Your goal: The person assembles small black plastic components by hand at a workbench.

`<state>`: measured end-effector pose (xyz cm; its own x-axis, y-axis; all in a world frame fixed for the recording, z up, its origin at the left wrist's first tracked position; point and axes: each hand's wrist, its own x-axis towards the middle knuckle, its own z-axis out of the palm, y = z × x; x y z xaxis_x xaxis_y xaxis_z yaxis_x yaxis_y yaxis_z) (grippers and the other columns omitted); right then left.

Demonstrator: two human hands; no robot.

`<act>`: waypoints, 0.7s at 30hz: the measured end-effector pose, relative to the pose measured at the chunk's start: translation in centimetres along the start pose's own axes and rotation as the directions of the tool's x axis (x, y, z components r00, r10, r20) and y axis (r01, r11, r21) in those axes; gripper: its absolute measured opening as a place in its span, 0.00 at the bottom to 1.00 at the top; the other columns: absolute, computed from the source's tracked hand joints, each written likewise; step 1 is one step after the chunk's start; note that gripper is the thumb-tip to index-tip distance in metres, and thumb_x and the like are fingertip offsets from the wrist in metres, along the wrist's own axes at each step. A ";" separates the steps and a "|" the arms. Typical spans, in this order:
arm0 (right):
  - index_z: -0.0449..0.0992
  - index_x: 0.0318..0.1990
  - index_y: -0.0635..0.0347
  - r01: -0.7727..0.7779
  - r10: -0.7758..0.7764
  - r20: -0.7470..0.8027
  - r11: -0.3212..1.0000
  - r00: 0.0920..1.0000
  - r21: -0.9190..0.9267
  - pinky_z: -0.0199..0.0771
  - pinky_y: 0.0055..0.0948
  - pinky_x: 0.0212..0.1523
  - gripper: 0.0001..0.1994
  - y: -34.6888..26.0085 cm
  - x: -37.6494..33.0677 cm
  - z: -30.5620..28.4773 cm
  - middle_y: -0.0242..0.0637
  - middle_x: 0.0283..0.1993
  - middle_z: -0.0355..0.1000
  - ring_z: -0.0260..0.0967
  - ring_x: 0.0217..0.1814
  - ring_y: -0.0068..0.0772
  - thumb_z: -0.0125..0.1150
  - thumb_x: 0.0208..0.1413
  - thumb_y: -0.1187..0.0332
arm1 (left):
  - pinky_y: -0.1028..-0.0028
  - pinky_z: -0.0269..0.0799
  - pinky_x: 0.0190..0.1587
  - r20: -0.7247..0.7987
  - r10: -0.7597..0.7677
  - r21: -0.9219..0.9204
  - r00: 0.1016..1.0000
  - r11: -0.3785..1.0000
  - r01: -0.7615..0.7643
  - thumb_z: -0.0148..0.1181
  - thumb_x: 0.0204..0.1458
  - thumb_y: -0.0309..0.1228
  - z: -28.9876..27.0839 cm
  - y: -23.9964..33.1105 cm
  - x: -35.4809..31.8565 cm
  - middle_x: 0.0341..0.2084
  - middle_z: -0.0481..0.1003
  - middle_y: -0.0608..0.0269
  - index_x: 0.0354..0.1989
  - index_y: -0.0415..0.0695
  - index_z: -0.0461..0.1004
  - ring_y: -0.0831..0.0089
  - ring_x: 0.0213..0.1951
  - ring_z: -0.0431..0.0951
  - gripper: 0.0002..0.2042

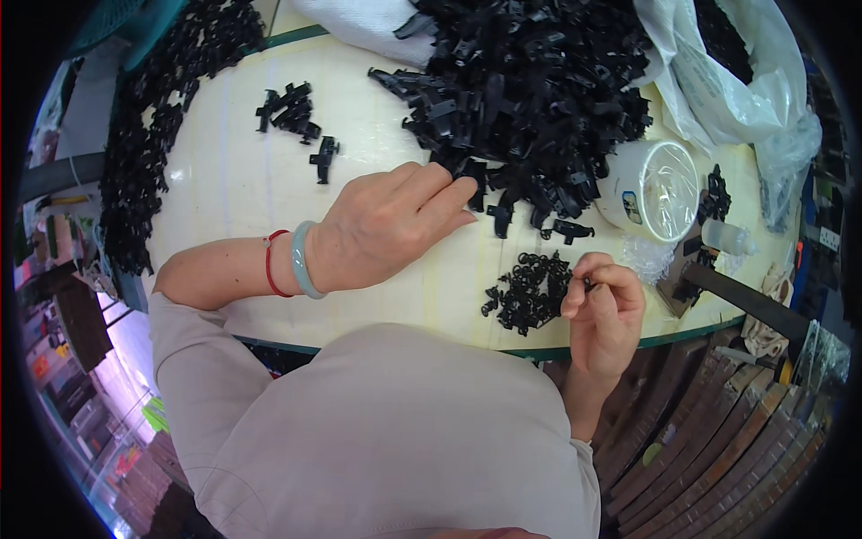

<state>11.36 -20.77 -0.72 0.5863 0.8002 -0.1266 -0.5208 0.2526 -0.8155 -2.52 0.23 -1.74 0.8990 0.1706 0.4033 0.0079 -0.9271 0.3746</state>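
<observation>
Bench (242, 184): a broad, pale, smooth top with a dark green rim is carrying everything in reach.
Clip heap (530, 99): a tall mound of glossy black plastic clips, angular and tangled, is spreading from the far edge toward the middle; pulling one from its base could bring others sliding down.
Black band (144, 198): many small dark parts, rough-looking as a mass, are lining the left edge; a stray elbow could push some over.
White tub (617, 202): a round, smooth plastic vessel with clear, crinkled film is standing beside the heap, toward the right edge.
Left hand (391, 216): its fingers are closing in at the heap's front, touching the clips; whether they are gripping one I cannot tell.
Right hand (609, 310): thumb and forefinger are pinching a tiny black piece (589, 285) above the near edge; a loose pinch could let it drop.
Ring pile (525, 292): small, black, looped pieces are lying near the near edge, just left of the right hand; a brushing sleeve could scatter them onto the floor.
Clip cluster (289, 112): several black, lugged clips are resting toward the far left.
Lone clip (324, 160): one hard-edged, cross-shaped piece is lying just beside that cluster.
</observation>
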 end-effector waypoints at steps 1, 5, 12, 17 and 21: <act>0.70 0.40 0.69 0.008 -0.008 -0.008 1.000 1.000 -0.005 0.75 0.24 0.33 0.07 0.2 0.0 -0.2 0.52 0.47 0.66 0.69 0.34 0.30 0.52 0.54 0.79 | 0.77 0.66 0.21 -0.003 0.010 -0.007 1.000 1.000 -0.010 0.69 0.36 0.27 0.1 0.0 0.1 0.21 0.70 0.64 0.36 0.39 0.74 0.72 0.22 0.71 0.16; 0.71 0.43 0.68 -0.005 0.011 -0.065 0.996 0.998 0.090 0.74 0.24 0.36 0.09 0.7 -0.1 -0.3 0.52 0.48 0.65 0.69 0.34 0.30 0.52 0.53 0.80 | 0.75 0.64 0.19 0.068 0.035 -0.023 0.997 0.999 -0.033 0.68 0.36 0.26 0.3 0.2 0.3 0.19 0.67 0.65 0.34 0.39 0.74 0.72 0.20 0.69 0.15; 0.71 0.45 0.72 0.006 0.009 -0.108 0.991 0.994 0.135 0.76 0.25 0.32 0.11 0.8 -0.1 -0.1 0.50 0.44 0.68 0.71 0.32 0.30 0.50 0.55 0.78 | 0.76 0.63 0.20 0.013 0.110 -0.166 0.994 0.980 -0.106 0.68 0.34 0.27 -0.1 0.1 1.2 0.22 0.66 0.65 0.32 0.40 0.74 0.72 0.22 0.67 0.14; 0.70 0.46 0.72 0.012 0.003 -0.185 0.997 0.983 0.077 0.77 0.24 0.34 0.11 0.4 -0.2 0.0 0.50 0.45 0.68 0.72 0.34 0.31 0.49 0.56 0.78 | 0.75 0.64 0.24 0.100 0.065 -0.161 0.993 0.986 -0.049 0.70 0.32 0.27 0.1 0.4 1.6 0.26 0.67 0.63 0.33 0.41 0.74 0.70 0.25 0.66 0.16; 0.70 0.45 0.72 0.072 -0.067 -0.091 0.996 0.994 0.051 0.78 0.25 0.35 0.11 0.5 -0.2 -0.2 0.50 0.44 0.68 0.73 0.35 0.31 0.50 0.56 0.79 | 0.75 0.66 0.28 0.123 0.083 -0.176 0.989 0.983 -0.061 0.67 0.32 0.27 0.3 0.5 1.3 0.26 0.64 0.63 0.30 0.39 0.72 0.69 0.29 0.66 0.14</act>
<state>11.09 -20.91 -1.24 0.6743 0.7283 -0.1224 -0.5079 0.3371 -0.7927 -1.25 -0.11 -1.25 0.9437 0.0502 0.3270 -0.1240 -0.8627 0.4903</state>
